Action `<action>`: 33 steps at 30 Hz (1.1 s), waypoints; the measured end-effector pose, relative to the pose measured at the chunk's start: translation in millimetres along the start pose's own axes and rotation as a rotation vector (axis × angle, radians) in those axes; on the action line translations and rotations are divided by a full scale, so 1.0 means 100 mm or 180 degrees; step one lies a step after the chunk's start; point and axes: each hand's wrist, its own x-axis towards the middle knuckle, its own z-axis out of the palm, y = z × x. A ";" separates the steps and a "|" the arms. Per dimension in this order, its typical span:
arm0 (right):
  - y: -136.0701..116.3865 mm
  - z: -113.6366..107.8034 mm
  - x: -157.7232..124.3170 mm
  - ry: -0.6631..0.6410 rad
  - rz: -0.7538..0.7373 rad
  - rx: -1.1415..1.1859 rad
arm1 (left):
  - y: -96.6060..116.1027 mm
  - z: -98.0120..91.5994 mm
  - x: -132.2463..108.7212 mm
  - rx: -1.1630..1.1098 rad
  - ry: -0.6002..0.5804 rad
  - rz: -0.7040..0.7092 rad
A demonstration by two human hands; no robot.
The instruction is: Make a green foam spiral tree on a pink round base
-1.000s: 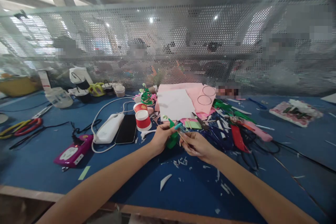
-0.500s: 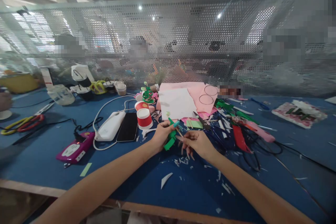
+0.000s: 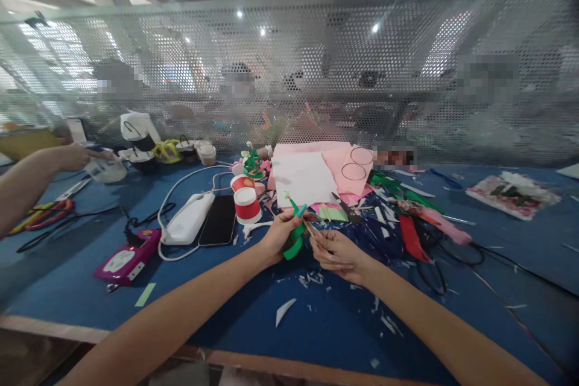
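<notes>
My left hand is closed around a green paper stem with a small pale tip pointing up and a green strip hanging below. My right hand sits just to its right, fingers curled and pinched on a thin stick-like piece that meets the stem; I cannot make out what it is. Both hands hover low over the blue table, amid white paper scraps.
Red paper cups, a black phone, a white power bank and a magenta device lie left. Pink and white sheets and coloured offcuts lie behind and right. Another person's arm reaches in at far left. A perforated screen stands behind.
My right hand's spread fingers have curled in and closed against the stem. Another person's arm has come into view at the far left.
</notes>
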 end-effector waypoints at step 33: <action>0.04 -0.02 -0.06 0.1385 -0.0769 -0.2040 | -0.03 -0.01 0.04 0.0501 0.0360 0.0397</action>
